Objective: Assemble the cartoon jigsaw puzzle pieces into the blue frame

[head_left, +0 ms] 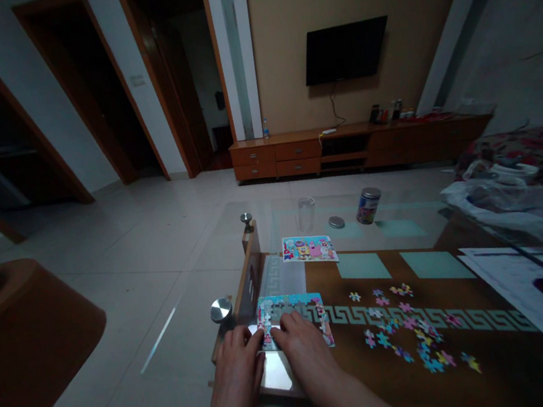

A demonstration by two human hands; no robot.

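A partly assembled jigsaw puzzle [294,309] lies on the glass coffee table [410,258] near its left front corner. My left hand [238,376] rests at the puzzle's lower left edge, fingers bent and pressed against it. My right hand [305,353] lies over the puzzle's lower middle, fingertips curled down onto the pieces. The two hands nearly touch at the fingertips. Several loose puzzle pieces [411,332] are scattered to the right. A colourful reference picture [309,249] lies farther back. Whether either hand pinches a piece is hidden.
On the table stand a clear glass [306,214], a tin can [368,205] and its lid [336,222]. Papers [529,275] and a plastic bag [503,194] crowd the right side. A TV cabinet [359,145] lines the far wall; a brown chair [21,333] sits left.
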